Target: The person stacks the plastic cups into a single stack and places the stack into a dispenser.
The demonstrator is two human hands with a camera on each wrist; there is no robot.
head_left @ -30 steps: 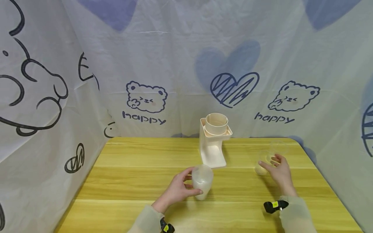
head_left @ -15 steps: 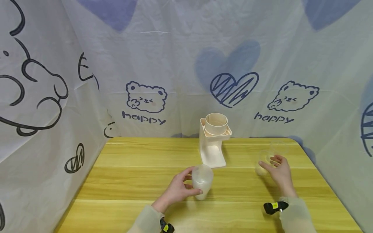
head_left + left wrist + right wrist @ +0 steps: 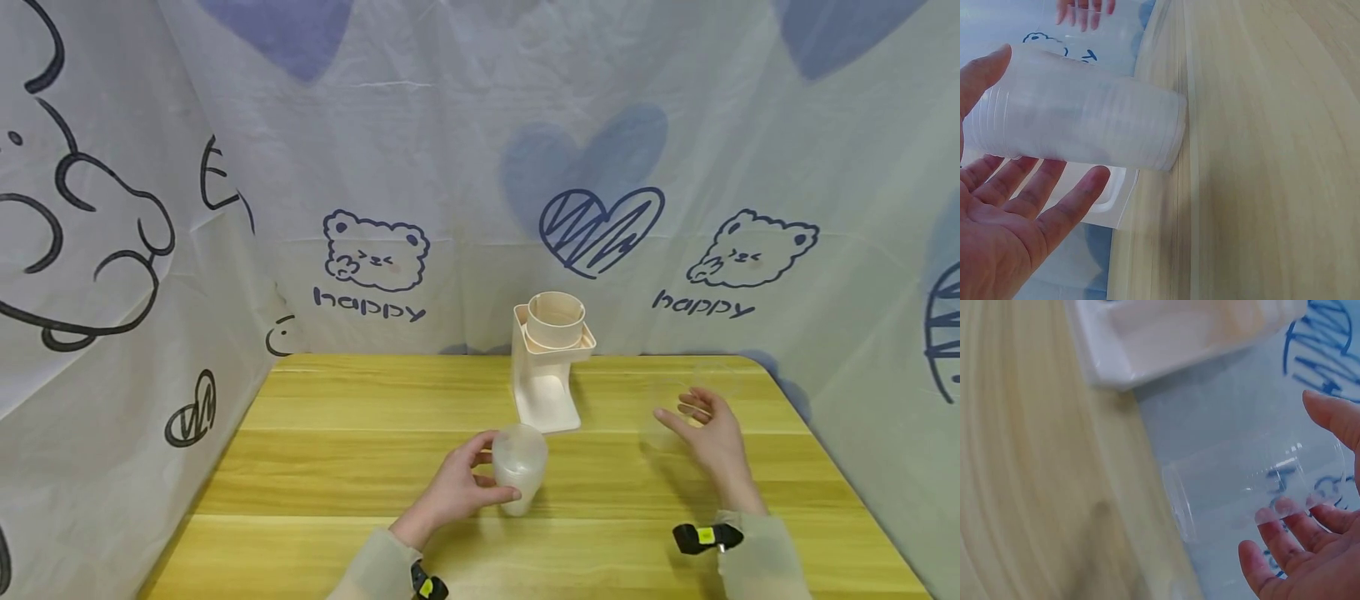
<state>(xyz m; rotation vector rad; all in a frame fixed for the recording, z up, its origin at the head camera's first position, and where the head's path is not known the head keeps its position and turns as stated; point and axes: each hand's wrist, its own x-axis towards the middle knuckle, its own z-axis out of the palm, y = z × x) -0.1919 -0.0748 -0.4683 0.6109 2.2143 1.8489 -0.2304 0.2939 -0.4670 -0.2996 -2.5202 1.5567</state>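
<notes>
Near the middle of the table, my left hand [image 3: 465, 483] holds a stack of translucent plastic cups [image 3: 520, 462] upright, thumb on the near side and fingers behind. In the left wrist view, the stack [image 3: 1085, 112] shows several nested rims and its base close to the tabletop. At the right, my right hand [image 3: 712, 437] grips a single clear plastic cup, thumb on one side and fingers on the other. The right wrist view shows this clear cup [image 3: 1235, 481] with its base off the wood. Its outline is faint in the head view.
A cream cup dispenser stand [image 3: 546, 404] with a round tube [image 3: 557, 321] on top stands at the back centre. Behind my right hand, another clear cup [image 3: 716, 377] shows faintly near the far right corner. A printed cloth [image 3: 480, 167] hangs behind the wooden table [image 3: 360, 475].
My right hand has moved slightly left and up with the clear cup, whose base has left its earlier place on the table. My left hand and the cup stack stay put.
</notes>
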